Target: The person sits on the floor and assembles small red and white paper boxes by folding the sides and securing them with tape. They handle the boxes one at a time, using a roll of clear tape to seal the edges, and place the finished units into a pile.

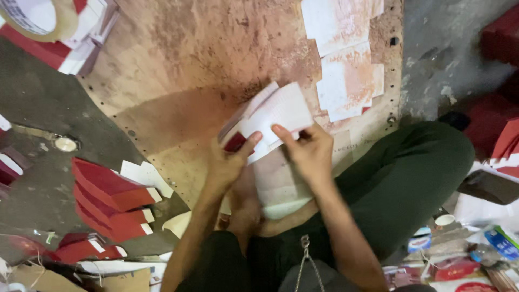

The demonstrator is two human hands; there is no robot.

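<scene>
Down between my knees, both hands hold one stack of white cards (278,111) fanned at its top edge: my left hand (227,165) pinches its lower left corner, thumb over a dark red patch, and my right hand (310,154) clamps the lower right with the thumb laid across the face. How many cards are in the fan I cannot tell, and its underside is hidden. Beneath lies a stained plywood board (184,65) on grey floor. Left sits a pile of folded red boxes (111,200); farther off, glue-smeared white sheets (346,59), and a tape roll (38,19) cut off at the corner.
</scene>
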